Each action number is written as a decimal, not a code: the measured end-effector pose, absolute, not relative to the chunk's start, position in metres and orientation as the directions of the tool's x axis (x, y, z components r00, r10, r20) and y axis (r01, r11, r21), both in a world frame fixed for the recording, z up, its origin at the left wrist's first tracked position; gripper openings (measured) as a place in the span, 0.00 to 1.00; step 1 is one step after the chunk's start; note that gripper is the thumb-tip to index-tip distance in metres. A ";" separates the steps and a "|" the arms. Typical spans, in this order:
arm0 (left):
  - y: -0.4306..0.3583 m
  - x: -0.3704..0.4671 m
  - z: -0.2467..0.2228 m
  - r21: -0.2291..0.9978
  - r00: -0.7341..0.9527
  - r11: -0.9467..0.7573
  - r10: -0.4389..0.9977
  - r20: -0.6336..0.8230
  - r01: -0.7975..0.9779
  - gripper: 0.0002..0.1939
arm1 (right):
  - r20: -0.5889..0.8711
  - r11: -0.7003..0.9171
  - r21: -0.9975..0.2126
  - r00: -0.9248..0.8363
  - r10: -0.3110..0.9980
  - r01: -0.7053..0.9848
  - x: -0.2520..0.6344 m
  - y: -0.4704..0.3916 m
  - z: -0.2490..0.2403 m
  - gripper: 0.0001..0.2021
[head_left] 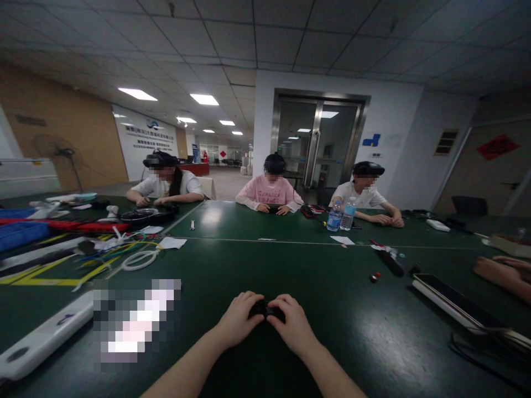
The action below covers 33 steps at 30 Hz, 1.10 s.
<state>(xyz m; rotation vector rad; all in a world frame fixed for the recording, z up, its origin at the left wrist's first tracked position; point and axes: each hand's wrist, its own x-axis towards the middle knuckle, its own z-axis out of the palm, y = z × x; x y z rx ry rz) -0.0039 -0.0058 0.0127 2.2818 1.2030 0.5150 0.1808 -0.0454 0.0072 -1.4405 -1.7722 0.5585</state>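
Since the L hand (237, 316) and R hand (295, 326) both pinch the small black item (277, 314) from opp. sides, neither's free. It's btwn them, nr the wearer, at or just over the green desk (332, 293); can't tell if it's resting there. Most of it's covered, so 1 pc vs 2 unclear.

Prob. main risk = slip: the pinch looks light, so an uneven pull or twist from one side could pop it loose. If it's 2 pcs, too much force might part them suddenly. Dark item on dark desk, so a dropped bit may be hard to spot.

Side clutter's well apart: long white device (50, 334) on L, black cable (477, 362) nr the dark-screened slab (456, 298) on R. A wide R arm swing could poss. snag the cable + drag stuff. Water bottles (347, 214) sit across the desk, so low tip risk.
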 end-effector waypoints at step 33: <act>-0.007 -0.004 0.017 0.582 0.542 -0.473 0.838 0.065 0.662 0.23 | 0.458 0.289 -0.827 0.278 0.844 0.483 0.199 -0.040 0.009 0.15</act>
